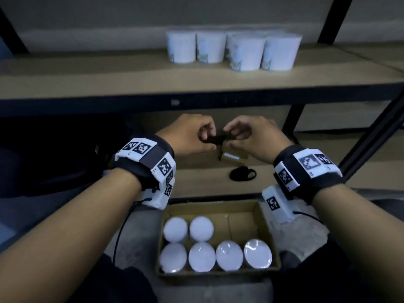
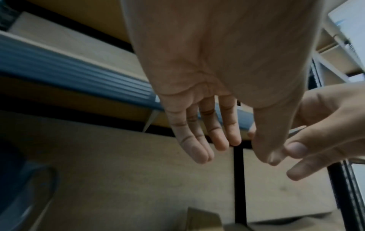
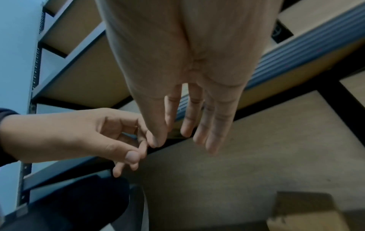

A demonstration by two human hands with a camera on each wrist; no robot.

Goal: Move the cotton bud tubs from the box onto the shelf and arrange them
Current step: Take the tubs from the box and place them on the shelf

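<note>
Six cotton bud tubs (image 1: 215, 250) stand upright in the cardboard box (image 1: 265, 217) at the near edge of the scene, long axes vertical, so only their round white lids face up: four in the near row and two behind them at the left, with bare brown card showing on the far right of the box floor. Five more tubs (image 1: 231, 50) stand upright on the pale wooden shelf (image 1: 87, 77) further off, white tapered cylinders with a small printed patch low on each wall; one is half hidden behind the second from the right. Between box and shelf, the left hand (image 1: 192, 136) and right hand (image 1: 253, 137) meet in mid-air, fingertips close together; in the head view the fingers curl toward each other, while the wrist views show them fairly straight and relaxed, thumbs touching, with nothing plainly gripped. A dark shape sits between the hands, too blurred to tell whether it is held. Behind them on the lower shelf lie a small brown carton (image 1: 232, 157), partly covered by the hands, and a black loop-like object (image 1: 242, 173) whose material is hard to make out.
</note>
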